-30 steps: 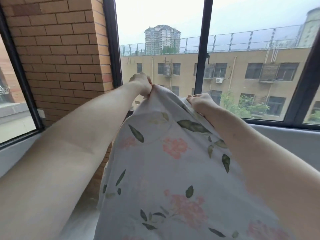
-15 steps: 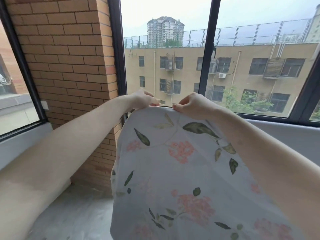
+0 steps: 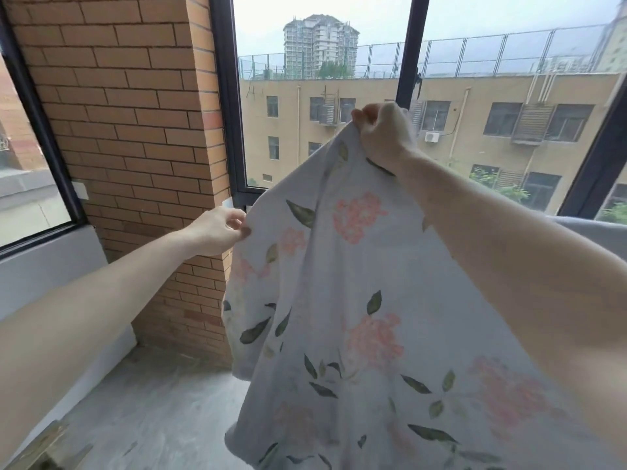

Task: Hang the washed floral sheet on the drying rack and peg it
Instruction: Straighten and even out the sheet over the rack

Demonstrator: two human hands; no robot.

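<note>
A person's raised right hand (image 3: 385, 134) grips the top corner of the floral sheet (image 3: 356, 317) while the lower left hand (image 3: 219, 232) pinches its edge, the fabric hanging between them before a brick pillar (image 3: 135, 130) and dark-framed window (image 3: 405, 62).

A brick wall (image 3: 118, 130) of orange-brown bricks stands on the left, like a wide post between two windows. The big window (image 3: 339, 96) ahead has dark frames. A smaller window (image 3: 27, 184) is on the far left. Outside is a long yellow building (image 3: 475, 130) with many little windows and a fence on its roof. A tall tower (image 3: 320, 45) stands far behind it. The sky is pale and gray. The floor (image 3: 152, 401) is gray and bare.
</note>
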